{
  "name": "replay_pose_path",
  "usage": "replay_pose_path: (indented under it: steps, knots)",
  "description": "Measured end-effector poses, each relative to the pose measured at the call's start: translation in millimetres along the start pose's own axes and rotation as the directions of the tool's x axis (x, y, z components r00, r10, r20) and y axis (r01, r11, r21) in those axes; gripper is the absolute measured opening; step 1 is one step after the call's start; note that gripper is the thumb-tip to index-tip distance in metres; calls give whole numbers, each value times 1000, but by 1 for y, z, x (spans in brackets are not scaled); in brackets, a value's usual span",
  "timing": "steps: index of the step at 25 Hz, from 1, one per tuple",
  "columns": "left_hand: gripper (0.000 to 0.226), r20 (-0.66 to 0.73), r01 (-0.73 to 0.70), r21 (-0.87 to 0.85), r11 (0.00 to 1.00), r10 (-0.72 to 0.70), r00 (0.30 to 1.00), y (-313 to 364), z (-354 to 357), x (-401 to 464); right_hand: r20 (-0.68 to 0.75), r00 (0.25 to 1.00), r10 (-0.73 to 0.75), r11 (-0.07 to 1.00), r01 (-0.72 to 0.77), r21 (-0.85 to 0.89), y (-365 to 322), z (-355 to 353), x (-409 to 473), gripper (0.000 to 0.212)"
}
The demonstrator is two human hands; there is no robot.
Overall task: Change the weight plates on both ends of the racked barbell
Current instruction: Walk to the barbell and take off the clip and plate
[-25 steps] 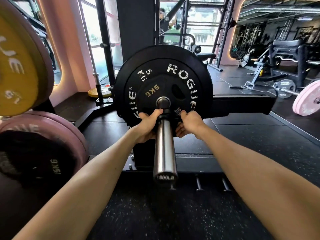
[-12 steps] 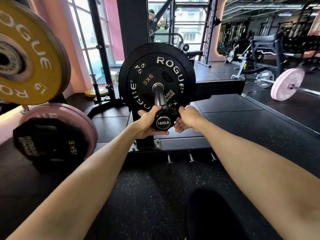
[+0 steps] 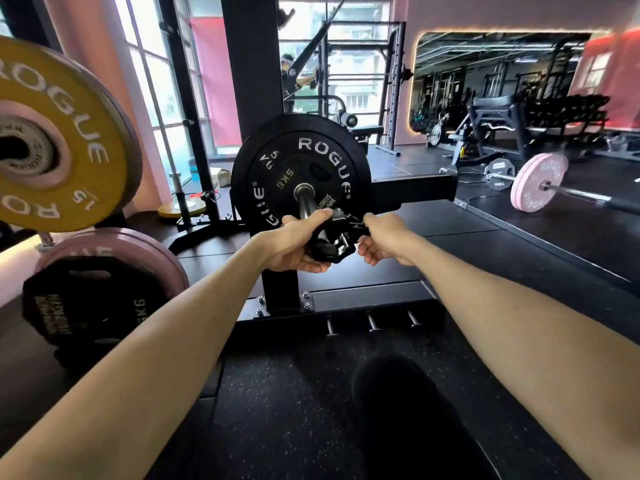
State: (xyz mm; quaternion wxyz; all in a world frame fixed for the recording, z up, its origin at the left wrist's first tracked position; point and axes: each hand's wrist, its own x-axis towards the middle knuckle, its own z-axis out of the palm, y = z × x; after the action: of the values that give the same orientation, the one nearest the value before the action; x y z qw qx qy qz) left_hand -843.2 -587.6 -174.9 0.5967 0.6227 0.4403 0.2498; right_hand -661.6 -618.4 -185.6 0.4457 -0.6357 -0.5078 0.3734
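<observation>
Two bare forearms reach forward over the dark speckled rubber floor [image 3: 277, 410], and between the hands sits a black plastic barbell collar [image 3: 333, 242] at the near end of the steel barbell sleeve [image 3: 306, 206]. The left hand [image 3: 297, 244] cups the collar from its left side, fingers [image 3: 313, 266] curled underneath and thumb laid over the top — a firm grip. The right hand [image 3: 382, 242] pinches the collar's small lever on the right side with curled fingers [image 3: 367, 251]. Just beyond the fingers, the sleeve runs into a small black iron 5 kg plate [image 3: 294, 174], which lies flat against a larger black rubber Rogue bumper plate [image 3: 353, 157] on the racked bar. Left of the left hand's fingers — well apart — a black multi-sided plate [image 3: 83, 306] leans on pink bumper plates [image 3: 138, 251], with a yellow 15 kg Rogue plate [image 3: 79, 143] stored above them. Far to the right of the right hand's fingers, a pink-plated barbell [image 3: 538, 181] lies on the floor.
</observation>
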Motion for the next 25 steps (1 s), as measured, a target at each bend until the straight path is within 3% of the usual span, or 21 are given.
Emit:
replay_pose_path:
  steps: [2, 6, 10, 17, 21, 25]
  knots:
    - [78, 15, -70, 11, 997, 70, 997, 19, 6, 7, -64, 996, -64, 998, 63, -28, -10, -19, 5, 46]
    - [53, 18, -192, 43, 980, 191, 981, 53, 24, 48, -139, 979, -150, 989, 149, -17, -25, -68, 29, 40]
    - [82, -33, -283, 25, 959, 284, 958, 91, 36, 115, -121, 977, -177, 982, 183, 38, -28, -117, 84, 23]
    - [77, -149, -442, 147, 885, 462, 874, 141, 68, 267, -292, 918, -269, 961, 275, -22, -9, -202, 219, 15]
    - [66, -142, -472, 119, 873, 486, 863, 154, 80, 363, -349, 901, -257, 955, 291, 49, 8, -234, 300, 11]
    - [59, -162, -408, 215, 887, 445, 881, 156, 88, 441, -446, 876, -183, 972, 229, 51, 31, -249, 376, 18]
